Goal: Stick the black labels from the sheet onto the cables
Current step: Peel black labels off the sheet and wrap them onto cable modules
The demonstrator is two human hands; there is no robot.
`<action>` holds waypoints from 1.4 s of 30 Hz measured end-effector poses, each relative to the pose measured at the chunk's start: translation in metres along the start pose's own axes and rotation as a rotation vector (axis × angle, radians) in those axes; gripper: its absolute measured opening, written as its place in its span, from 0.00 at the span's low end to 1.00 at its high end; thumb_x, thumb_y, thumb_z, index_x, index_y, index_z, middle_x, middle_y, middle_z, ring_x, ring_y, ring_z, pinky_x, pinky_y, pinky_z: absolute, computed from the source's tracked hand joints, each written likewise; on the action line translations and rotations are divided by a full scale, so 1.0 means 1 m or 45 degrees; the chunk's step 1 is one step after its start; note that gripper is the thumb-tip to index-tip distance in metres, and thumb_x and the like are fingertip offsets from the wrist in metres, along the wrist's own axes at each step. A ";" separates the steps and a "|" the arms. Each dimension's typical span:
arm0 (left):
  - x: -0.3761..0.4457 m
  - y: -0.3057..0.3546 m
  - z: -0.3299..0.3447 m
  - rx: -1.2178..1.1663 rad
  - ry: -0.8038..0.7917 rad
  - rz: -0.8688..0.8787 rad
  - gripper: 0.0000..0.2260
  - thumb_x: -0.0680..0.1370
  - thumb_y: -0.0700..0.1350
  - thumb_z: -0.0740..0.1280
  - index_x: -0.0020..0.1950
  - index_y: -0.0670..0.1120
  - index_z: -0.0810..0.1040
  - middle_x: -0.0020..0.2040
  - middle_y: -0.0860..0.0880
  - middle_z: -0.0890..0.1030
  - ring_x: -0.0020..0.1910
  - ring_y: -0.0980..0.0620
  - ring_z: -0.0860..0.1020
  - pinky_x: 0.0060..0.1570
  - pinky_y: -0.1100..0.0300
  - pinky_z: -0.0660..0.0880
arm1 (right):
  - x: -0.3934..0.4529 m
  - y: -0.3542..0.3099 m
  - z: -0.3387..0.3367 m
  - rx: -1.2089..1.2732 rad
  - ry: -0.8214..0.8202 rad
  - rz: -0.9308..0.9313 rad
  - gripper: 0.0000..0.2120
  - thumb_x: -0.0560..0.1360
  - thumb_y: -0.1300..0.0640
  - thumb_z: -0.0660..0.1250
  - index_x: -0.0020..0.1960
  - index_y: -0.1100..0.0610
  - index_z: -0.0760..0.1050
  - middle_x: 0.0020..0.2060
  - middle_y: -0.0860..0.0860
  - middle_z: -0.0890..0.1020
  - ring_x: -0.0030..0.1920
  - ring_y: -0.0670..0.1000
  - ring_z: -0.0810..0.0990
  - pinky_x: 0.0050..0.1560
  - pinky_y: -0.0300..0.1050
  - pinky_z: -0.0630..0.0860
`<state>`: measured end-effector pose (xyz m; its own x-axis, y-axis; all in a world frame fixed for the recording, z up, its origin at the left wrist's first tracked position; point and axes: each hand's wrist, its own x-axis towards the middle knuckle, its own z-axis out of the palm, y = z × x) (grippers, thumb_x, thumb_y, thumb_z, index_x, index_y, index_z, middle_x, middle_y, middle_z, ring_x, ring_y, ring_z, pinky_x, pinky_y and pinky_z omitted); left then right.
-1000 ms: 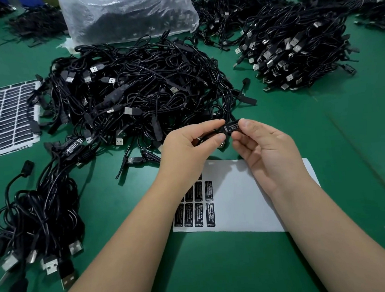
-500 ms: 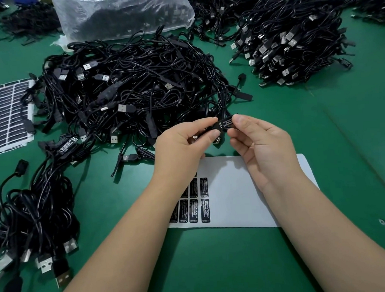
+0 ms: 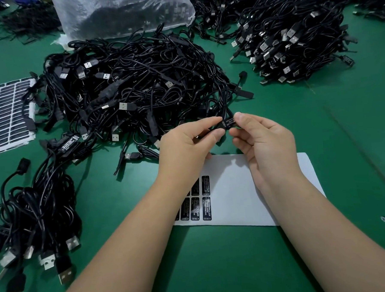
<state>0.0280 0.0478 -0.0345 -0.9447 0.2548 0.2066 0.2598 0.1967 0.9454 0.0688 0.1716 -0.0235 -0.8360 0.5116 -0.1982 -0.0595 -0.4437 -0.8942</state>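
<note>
A labelled cable box (image 3: 228, 122) sits pinched between your left hand (image 3: 187, 150) and right hand (image 3: 262, 142), raised above the label sheet (image 3: 234, 199) on the green table (image 3: 215, 267), just in front of the tangled cable pile (image 3: 128, 89).

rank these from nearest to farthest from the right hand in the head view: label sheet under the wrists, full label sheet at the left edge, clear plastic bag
1. label sheet, directly beneath the right hand.
2. clear plastic bag, far back, to the left.
3. full label sheet, at the table's far left edge.
</note>
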 end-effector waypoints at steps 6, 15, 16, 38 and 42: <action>0.000 -0.002 0.001 0.059 0.009 0.001 0.10 0.74 0.46 0.73 0.51 0.62 0.82 0.32 0.65 0.79 0.28 0.65 0.75 0.31 0.71 0.71 | 0.001 -0.002 0.000 0.072 -0.039 0.022 0.07 0.71 0.64 0.72 0.36 0.57 0.81 0.30 0.49 0.82 0.31 0.45 0.81 0.33 0.35 0.76; 0.001 -0.004 0.001 0.074 0.001 0.010 0.10 0.74 0.46 0.73 0.51 0.60 0.82 0.33 0.67 0.79 0.31 0.67 0.76 0.34 0.71 0.70 | 0.003 -0.001 -0.001 0.071 -0.076 0.031 0.12 0.71 0.64 0.72 0.30 0.55 0.83 0.30 0.49 0.82 0.31 0.45 0.80 0.34 0.35 0.76; 0.002 -0.005 0.001 0.077 -0.001 0.007 0.10 0.74 0.47 0.73 0.51 0.61 0.82 0.34 0.66 0.80 0.31 0.67 0.76 0.36 0.68 0.71 | 0.003 -0.001 -0.002 0.093 -0.077 0.039 0.12 0.70 0.64 0.72 0.29 0.55 0.83 0.29 0.49 0.82 0.31 0.45 0.80 0.34 0.35 0.76; 0.001 -0.002 -0.001 0.136 -0.007 -0.009 0.09 0.74 0.48 0.73 0.53 0.58 0.83 0.34 0.68 0.79 0.32 0.69 0.75 0.36 0.68 0.70 | 0.000 -0.001 0.001 0.103 -0.025 0.037 0.08 0.72 0.66 0.71 0.35 0.58 0.80 0.29 0.51 0.82 0.31 0.46 0.81 0.34 0.35 0.77; 0.001 -0.003 -0.001 0.143 0.000 0.002 0.10 0.74 0.48 0.73 0.53 0.59 0.83 0.36 0.69 0.79 0.34 0.70 0.75 0.37 0.74 0.68 | -0.001 -0.001 0.001 0.085 -0.016 0.033 0.06 0.72 0.65 0.72 0.36 0.58 0.80 0.30 0.50 0.82 0.32 0.46 0.82 0.34 0.35 0.77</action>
<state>0.0260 0.0466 -0.0366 -0.9442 0.2553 0.2079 0.2820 0.3010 0.9110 0.0693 0.1706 -0.0217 -0.8445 0.4904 -0.2152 -0.0739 -0.5047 -0.8601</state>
